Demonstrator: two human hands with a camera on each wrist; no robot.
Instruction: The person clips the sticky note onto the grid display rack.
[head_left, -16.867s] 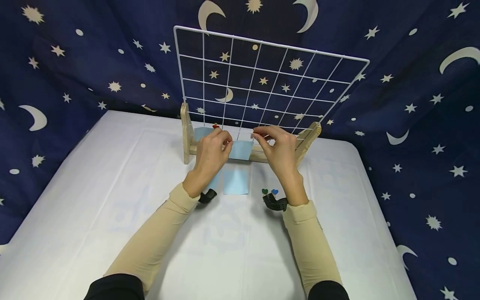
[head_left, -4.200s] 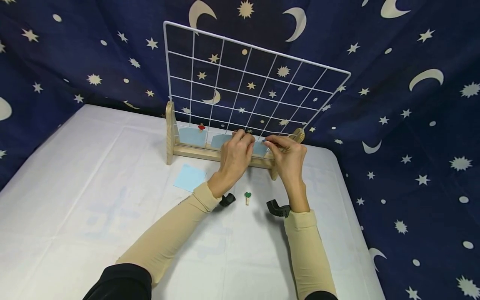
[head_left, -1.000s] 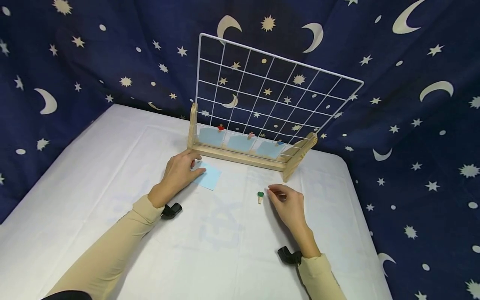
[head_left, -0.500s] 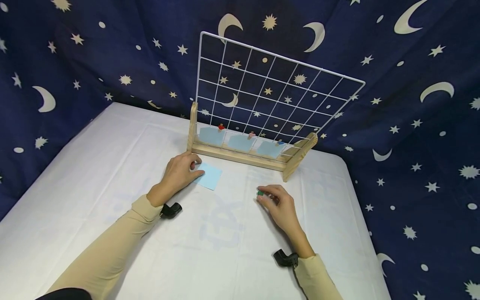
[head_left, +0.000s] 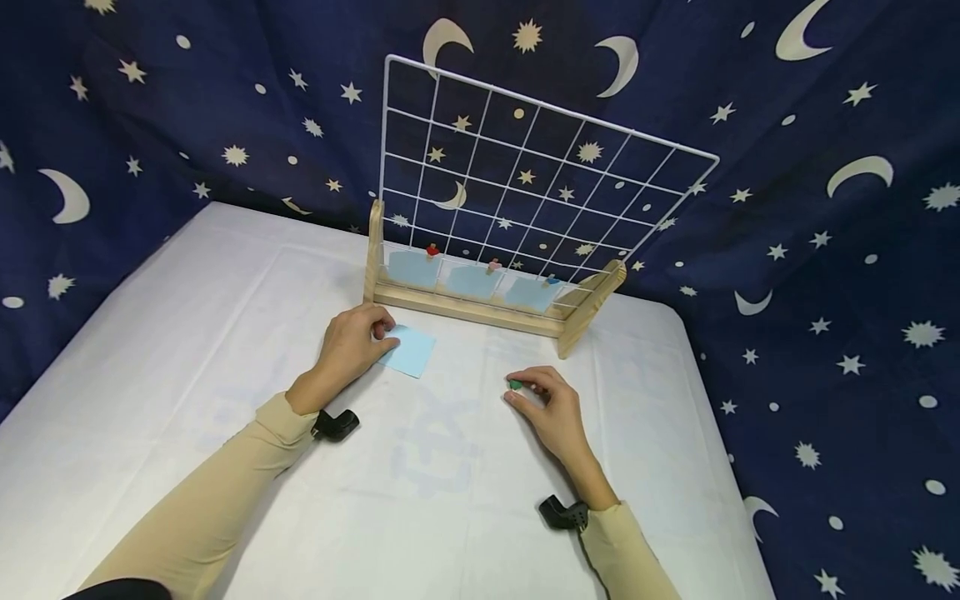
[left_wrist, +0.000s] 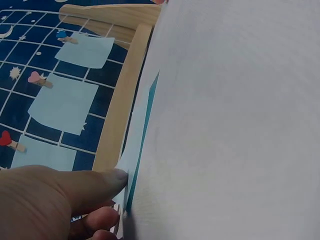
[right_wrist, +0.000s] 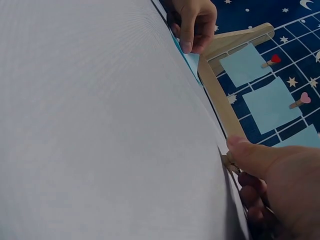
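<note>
A light blue paper square lies on the table before the rack. My left hand pinches its left edge, the thumb on top and the fingers curled below in the left wrist view. Further right, my right hand holds a small wooden clothespin with a green heart between thumb and fingertips, low over the cloth. Its wooden part shows by the thumb in the right wrist view. On the white wire grid, clothespins with a red heart, pink heart and blue heart hold three blue papers.
The grid leans back in a wooden stand at the rear of the table, which has a white cloth. Behind hangs a dark blue curtain with stars and moons. Each wrist carries a black camera mount.
The blue-heart clothespin and third paper now hang on the grid. My left hand has gone to the loose paper. Over the last second my right fingers have moved left and closed around the green-heart clothespin.
</note>
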